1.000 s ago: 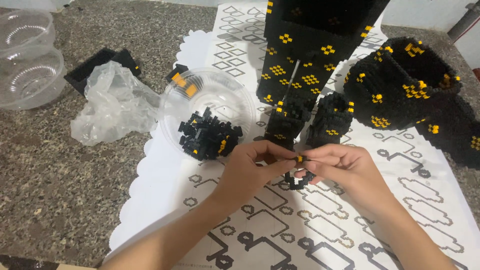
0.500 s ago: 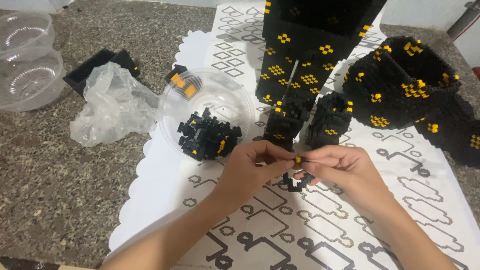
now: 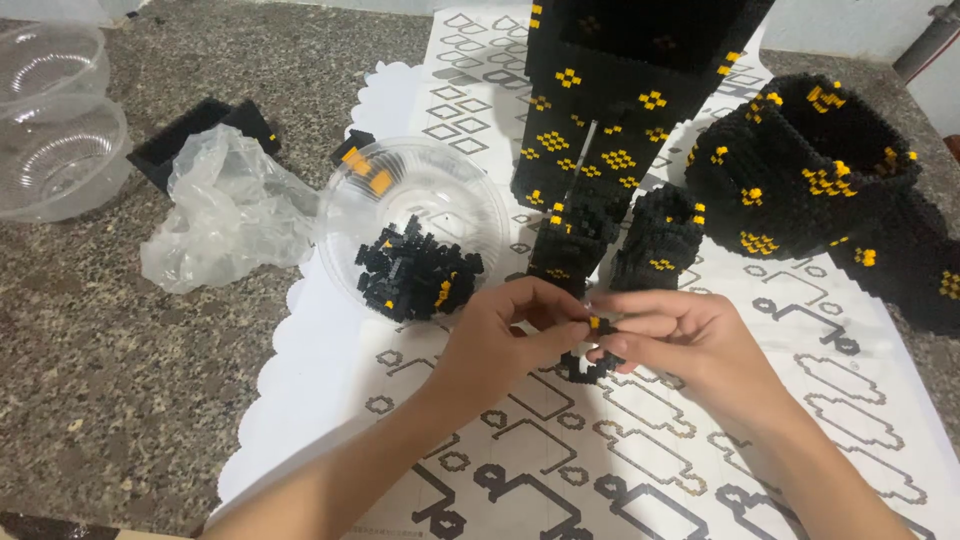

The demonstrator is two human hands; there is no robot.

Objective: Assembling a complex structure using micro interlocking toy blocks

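Note:
My left hand [image 3: 510,340] and my right hand [image 3: 680,335] meet over a white patterned paper sheet [image 3: 700,460]. Together they pinch a small black brick assembly [image 3: 595,345] with one yellow stud on top; part of it hangs below my fingers. Just left of my left hand stands a clear plastic bowl [image 3: 420,200] holding a heap of small black and yellow bricks [image 3: 415,280]. Directly behind my hands rise two small black brick columns [image 3: 620,235].
A tall black and yellow brick tower [image 3: 620,90] stands at the back, a rounded black brick build [image 3: 810,160] to its right. A crumpled clear plastic bag [image 3: 225,205], a black flat plate [image 3: 195,135] and stacked empty clear bowls [image 3: 55,120] lie on the speckled stone counter at left.
Both hands stay pinched on the small brick piece at the same spot; only the fingers have shifted slightly.

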